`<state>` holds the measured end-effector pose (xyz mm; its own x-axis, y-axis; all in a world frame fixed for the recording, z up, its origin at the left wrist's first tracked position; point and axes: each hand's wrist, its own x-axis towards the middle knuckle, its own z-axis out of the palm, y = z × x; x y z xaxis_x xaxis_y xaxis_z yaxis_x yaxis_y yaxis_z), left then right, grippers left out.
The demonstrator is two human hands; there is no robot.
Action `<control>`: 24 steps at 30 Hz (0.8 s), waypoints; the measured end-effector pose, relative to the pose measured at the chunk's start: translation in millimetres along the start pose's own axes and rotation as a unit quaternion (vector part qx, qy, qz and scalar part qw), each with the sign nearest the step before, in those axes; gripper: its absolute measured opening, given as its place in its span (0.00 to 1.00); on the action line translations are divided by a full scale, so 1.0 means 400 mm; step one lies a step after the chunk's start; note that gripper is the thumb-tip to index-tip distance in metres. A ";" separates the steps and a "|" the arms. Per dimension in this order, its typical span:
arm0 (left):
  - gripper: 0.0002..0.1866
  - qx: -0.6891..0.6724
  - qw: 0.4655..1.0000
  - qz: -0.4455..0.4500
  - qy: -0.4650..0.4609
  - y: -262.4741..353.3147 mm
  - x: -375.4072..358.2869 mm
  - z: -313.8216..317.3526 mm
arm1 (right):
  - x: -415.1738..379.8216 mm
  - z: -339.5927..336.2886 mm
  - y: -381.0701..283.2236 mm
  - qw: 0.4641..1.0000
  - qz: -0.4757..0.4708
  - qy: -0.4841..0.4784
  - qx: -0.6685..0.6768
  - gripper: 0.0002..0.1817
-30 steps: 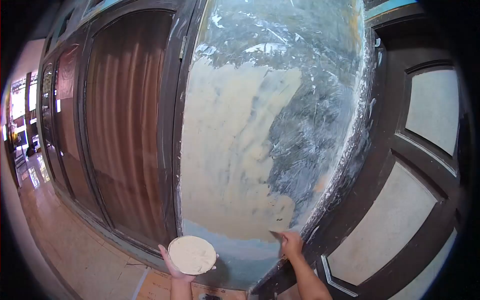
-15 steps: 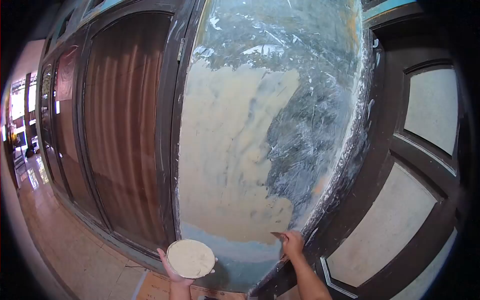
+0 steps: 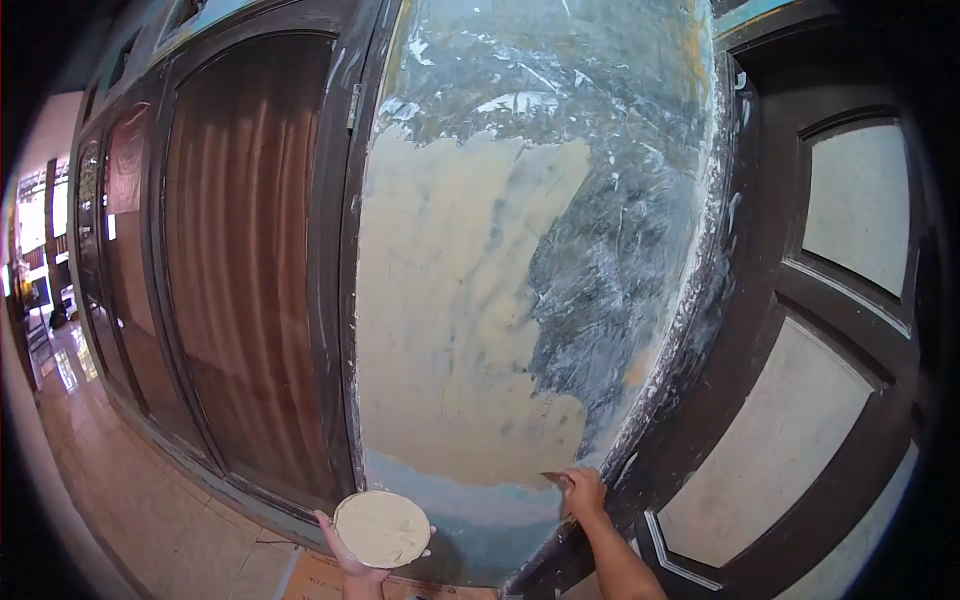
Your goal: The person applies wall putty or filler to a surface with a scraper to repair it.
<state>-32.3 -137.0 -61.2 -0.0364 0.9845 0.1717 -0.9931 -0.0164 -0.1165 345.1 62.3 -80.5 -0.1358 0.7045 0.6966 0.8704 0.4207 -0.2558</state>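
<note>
My left hand (image 3: pixel 350 553) cups a round bowl (image 3: pixel 382 528) from below, its fingers wrapped round the side. Cream-coloured putty fills the bowl nearly to the rim. My right hand (image 3: pixel 583 492) is closed on a putty knife (image 3: pixel 552 476), whose thin blade points left against the wall. A wide layer of beige putty (image 3: pixel 450 300) covers the left and middle of the wall panel. To its right the bare wall (image 3: pixel 610 290) shows grey-blue with white scratches. The knife's handle is mostly hidden in my fingers.
A dark wooden window frame with brown curtains (image 3: pixel 240 270) behind glass stands on the left. At right is a dark door with pale panels (image 3: pixel 770 440). Cardboard (image 3: pixel 320 578) lies on the tiled floor (image 3: pixel 170 500) below.
The view has shifted slightly. The bowl sits a little lower beside the wall. My right hand and the putty knife stay at almost the same spot on the wall.
</note>
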 end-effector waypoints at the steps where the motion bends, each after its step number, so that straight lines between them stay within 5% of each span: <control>1: 0.64 -0.015 1.000 -0.009 -0.006 0.000 0.001 0.006 | 0.041 -0.018 0.001 1.000 0.020 0.017 0.001 0.10; 3: 0.65 0.012 1.000 -0.011 -0.008 0.010 0.004 -0.011 | 0.124 -0.069 -0.019 0.999 0.042 0.035 0.003 0.10; 5: 0.65 0.037 0.999 -0.011 -0.010 0.012 0.003 -0.023 | 0.176 -0.147 -0.061 0.987 -0.014 0.157 0.031 0.10; 9: 0.59 0.107 0.994 -0.015 -0.014 0.016 -0.004 -0.033 | 0.104 -0.121 -0.047 0.991 -0.026 0.106 0.072 0.09; 15: 0.58 0.034 0.999 -0.012 -0.007 0.009 -0.012 -0.024 | -0.032 0.010 0.006 0.999 -0.002 -0.021 0.043 0.10; 21: 0.59 0.014 0.999 -0.022 -0.020 -0.005 0.010 -0.004 | 0.216 -0.178 -0.097 0.984 -0.027 0.160 0.076 0.09; 24: 0.59 -0.001 0.999 -0.029 -0.020 -0.010 0.004 -0.007 | 0.156 -0.166 -0.083 0.990 -0.048 0.109 0.080 0.09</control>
<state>-28.2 -134.7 -63.3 0.0169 0.9758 0.2179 -0.9933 0.0413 -0.1078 339.0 54.2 15.8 -0.0947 0.5241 0.8464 0.7695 0.5779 -0.2718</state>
